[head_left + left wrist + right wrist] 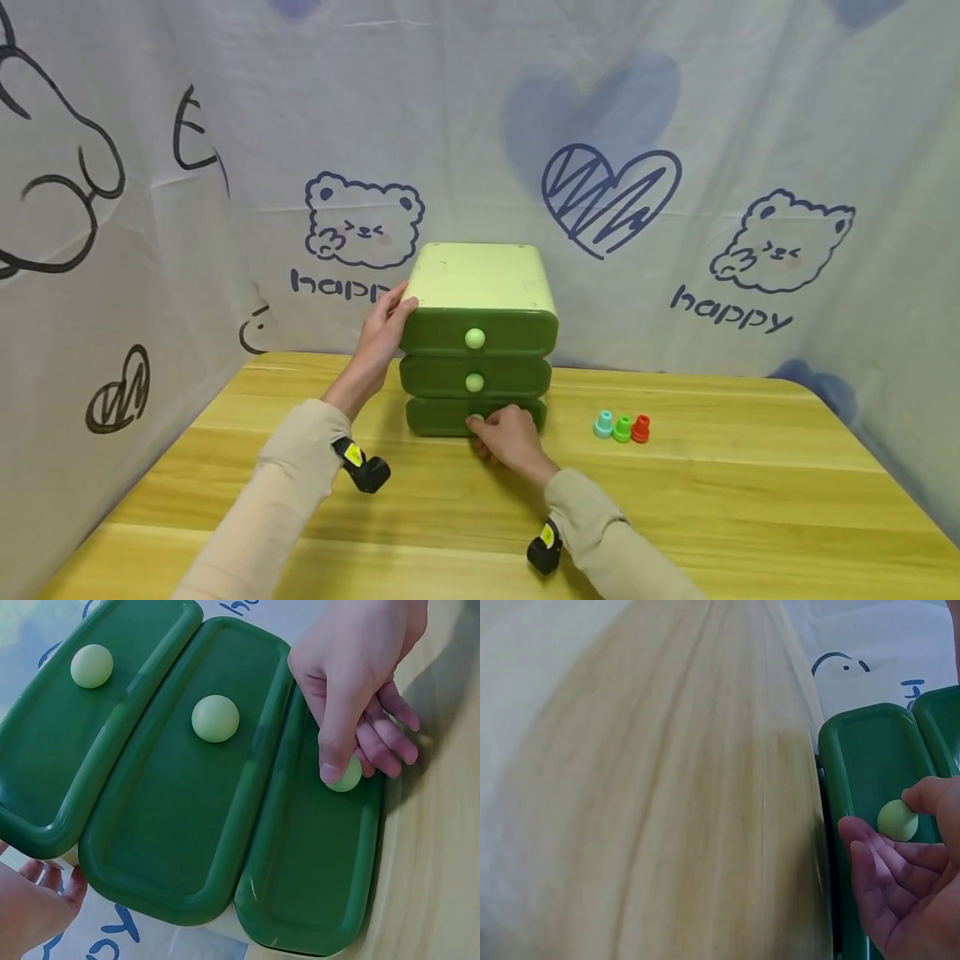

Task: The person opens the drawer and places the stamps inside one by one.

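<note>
A small drawer cabinet [480,279] with a pale green top and three dark green drawers stands on the table. Each drawer front carries a round pale green knob. Against the cabinet's upper left side rests my left hand [377,343], its fingers laid along the wall near the top front corner. My right hand [513,439] is at the bottom drawer [304,862], pinching its knob [898,820] between thumb and index finger. The other fingers of that hand hang below the knob. All three drawers look closed in the head view.
Three small stepped pegs stand in a row to the right of the cabinet: a light blue one [603,424], a green one [622,429] and a red one [641,429]. Behind the wooden table [720,500] hangs a white printed curtain [465,125].
</note>
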Motion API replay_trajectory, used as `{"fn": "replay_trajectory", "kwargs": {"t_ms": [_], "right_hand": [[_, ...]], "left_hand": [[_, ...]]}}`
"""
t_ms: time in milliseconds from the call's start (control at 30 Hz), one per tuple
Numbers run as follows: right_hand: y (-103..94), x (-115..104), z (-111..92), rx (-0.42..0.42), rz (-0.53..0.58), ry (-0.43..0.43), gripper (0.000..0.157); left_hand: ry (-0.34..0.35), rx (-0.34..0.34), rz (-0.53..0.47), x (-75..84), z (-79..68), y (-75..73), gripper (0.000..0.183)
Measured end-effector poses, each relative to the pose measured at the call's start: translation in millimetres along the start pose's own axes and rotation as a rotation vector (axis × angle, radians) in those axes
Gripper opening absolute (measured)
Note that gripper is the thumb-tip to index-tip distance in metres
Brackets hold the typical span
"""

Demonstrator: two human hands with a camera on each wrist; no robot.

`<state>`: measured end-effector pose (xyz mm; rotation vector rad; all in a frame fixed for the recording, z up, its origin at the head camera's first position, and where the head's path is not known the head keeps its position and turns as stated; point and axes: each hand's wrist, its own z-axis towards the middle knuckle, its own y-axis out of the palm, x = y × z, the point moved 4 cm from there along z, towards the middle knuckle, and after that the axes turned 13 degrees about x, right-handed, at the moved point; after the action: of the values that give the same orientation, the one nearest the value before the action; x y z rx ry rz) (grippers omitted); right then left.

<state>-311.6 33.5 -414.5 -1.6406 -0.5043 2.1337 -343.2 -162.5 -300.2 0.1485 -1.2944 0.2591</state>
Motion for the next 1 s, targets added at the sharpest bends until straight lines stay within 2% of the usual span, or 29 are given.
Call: {"fn": "replay_trajectory", "kwargs": {"t_ms": [300, 667, 1000], "right_hand": [[-4.6, -7.2, -4.9, -0.045, -0.021, -0.026, 0.044], [-3.3, -5.5, -12.3, -0.058, 0.002, 0.026, 0.042], [-8.0, -8.8, -20.6, -0.076, 0.015, -0.012, 0.041]], "left_hand": [[0.007, -0.002, 0.005, 1.9, 1.3, -0.5, 0.059], [0.009, -0.002, 0.004, -1.8, -0.6, 0.1, 0.059], [0.015, -0.007, 0.008, -0.5, -1.5, -0.7, 0.059]]}}
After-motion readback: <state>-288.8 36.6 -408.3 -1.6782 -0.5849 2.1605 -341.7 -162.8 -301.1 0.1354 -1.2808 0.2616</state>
